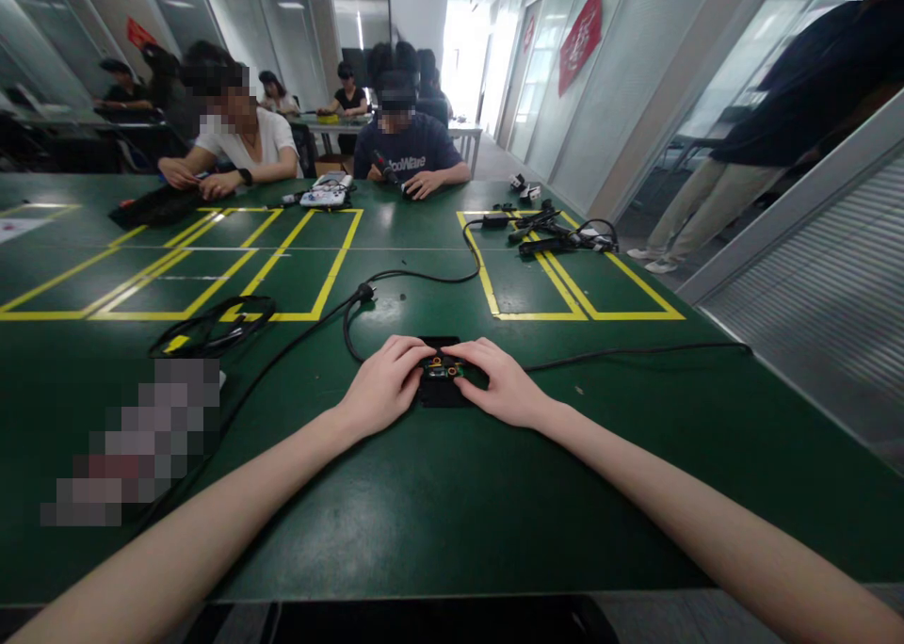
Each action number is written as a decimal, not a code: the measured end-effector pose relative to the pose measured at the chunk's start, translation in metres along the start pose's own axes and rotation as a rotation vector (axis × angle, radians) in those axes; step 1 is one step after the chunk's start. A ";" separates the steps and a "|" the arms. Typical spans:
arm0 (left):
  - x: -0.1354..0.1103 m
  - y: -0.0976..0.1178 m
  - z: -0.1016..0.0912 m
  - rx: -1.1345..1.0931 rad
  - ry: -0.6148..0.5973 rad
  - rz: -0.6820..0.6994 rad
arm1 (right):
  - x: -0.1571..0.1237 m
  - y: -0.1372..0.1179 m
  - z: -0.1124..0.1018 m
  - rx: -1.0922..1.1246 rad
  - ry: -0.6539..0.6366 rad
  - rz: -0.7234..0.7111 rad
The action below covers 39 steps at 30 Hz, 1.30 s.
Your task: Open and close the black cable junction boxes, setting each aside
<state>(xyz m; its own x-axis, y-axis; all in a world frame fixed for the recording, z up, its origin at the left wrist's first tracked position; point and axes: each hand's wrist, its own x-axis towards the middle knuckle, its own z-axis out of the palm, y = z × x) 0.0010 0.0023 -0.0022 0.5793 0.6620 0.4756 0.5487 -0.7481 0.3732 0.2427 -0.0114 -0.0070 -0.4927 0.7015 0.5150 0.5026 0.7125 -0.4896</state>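
A small circuit board with two copper-coloured rings sits in front of me at the middle of the table. It lies on or in a flat black rectangular case; I cannot tell which. My left hand grips the board's left end between thumb and fingers. At the opposite end my right hand does the same, its thumb low and its fingers along the top edge. My fingertips cover both ends of the board.
A black cable with a plug crosses the green table. Coiled cable and a blurred-out item lie left. More cables and black parts are heaped at the far right. Two people sit opposite; another stands right.
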 end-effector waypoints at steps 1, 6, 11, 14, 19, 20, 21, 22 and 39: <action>0.000 0.001 0.000 0.014 0.009 -0.027 | 0.000 0.000 0.000 -0.003 -0.003 -0.001; 0.000 0.001 0.000 0.045 -0.012 -0.125 | -0.002 0.002 0.000 -0.020 -0.015 -0.010; 0.001 0.000 0.001 0.071 -0.056 -0.105 | -0.003 0.002 0.001 -0.022 0.021 0.032; 0.001 0.000 -0.001 0.070 -0.037 -0.106 | -0.004 0.001 -0.001 -0.010 0.056 0.055; 0.001 0.003 -0.003 0.044 -0.027 -0.184 | -0.006 0.006 -0.007 -0.003 0.080 0.137; 0.001 0.004 -0.003 0.039 -0.025 -0.199 | -0.006 0.008 -0.009 -0.017 0.069 0.150; 0.001 0.005 -0.004 0.035 -0.022 -0.209 | -0.007 0.010 -0.010 -0.034 0.055 0.159; 0.001 0.006 -0.004 0.030 -0.013 -0.212 | -0.007 0.011 -0.011 -0.049 0.043 0.163; -0.002 0.009 -0.013 -0.025 -0.193 -0.067 | -0.015 -0.001 -0.020 0.101 0.009 -0.030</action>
<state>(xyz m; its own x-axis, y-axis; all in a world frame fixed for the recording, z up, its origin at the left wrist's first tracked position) -0.0032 -0.0065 0.0108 0.6478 0.7050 0.2887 0.5761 -0.7013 0.4198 0.2633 -0.0227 -0.0003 -0.4998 0.6799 0.5367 0.4134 0.7317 -0.5419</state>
